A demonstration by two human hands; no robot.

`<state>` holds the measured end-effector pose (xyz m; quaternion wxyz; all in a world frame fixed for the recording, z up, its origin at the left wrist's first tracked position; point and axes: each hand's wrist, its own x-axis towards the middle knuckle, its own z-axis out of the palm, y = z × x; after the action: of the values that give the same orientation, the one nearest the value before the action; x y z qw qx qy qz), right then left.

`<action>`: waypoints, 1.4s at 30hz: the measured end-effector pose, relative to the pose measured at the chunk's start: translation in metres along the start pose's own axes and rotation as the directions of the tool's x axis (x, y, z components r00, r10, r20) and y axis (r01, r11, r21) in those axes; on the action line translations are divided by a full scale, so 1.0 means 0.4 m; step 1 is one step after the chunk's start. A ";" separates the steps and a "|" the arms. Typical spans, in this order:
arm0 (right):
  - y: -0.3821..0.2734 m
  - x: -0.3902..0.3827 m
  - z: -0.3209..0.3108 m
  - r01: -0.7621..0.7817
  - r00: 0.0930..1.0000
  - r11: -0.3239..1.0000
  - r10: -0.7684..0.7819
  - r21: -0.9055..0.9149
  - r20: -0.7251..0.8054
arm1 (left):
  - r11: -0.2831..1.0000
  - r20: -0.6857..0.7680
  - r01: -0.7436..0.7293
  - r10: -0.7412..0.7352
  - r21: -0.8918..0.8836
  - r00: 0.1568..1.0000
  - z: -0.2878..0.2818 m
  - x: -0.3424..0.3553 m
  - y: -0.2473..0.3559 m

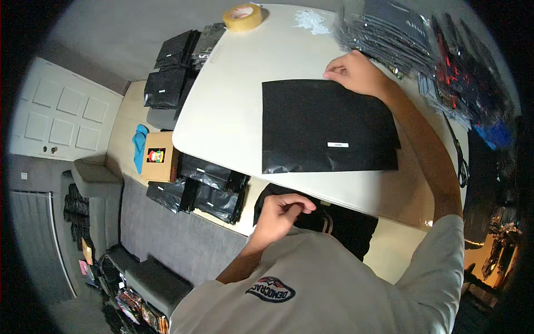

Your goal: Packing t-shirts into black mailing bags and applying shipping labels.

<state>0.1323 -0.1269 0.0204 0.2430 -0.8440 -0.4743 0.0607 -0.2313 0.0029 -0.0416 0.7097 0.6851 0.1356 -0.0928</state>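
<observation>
A black plastic mailer bag (317,125) lies flat on the white table (222,94), with a small white label near its lower edge. My right hand (350,72) is at the bag's top edge, its fingers closed on that edge. My left hand (283,214) hovers below the table's near edge, fingers loosely curled together with nothing visible in them.
Tape roll (242,18), white slips (311,21) and stacked clear-wrapped packages (378,30) occupy the table's back and right. Black bag stacks (169,86) and a cardboard box (157,167) stand at left, more bags (214,203) below, near a blue cloth (139,147).
</observation>
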 end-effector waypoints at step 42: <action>-0.171 0.110 0.251 -0.099 0.985 0.776 0.165 0.623 -0.048 | 0.952 -0.955 -0.215 0.255 0.220 0.152 -1.120 -0.121 -0.216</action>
<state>0.0698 -0.0254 -0.0299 0.5244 -0.7510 -0.3550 0.1871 -0.3336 0.4432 -0.1190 0.4564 0.6107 0.4441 0.4706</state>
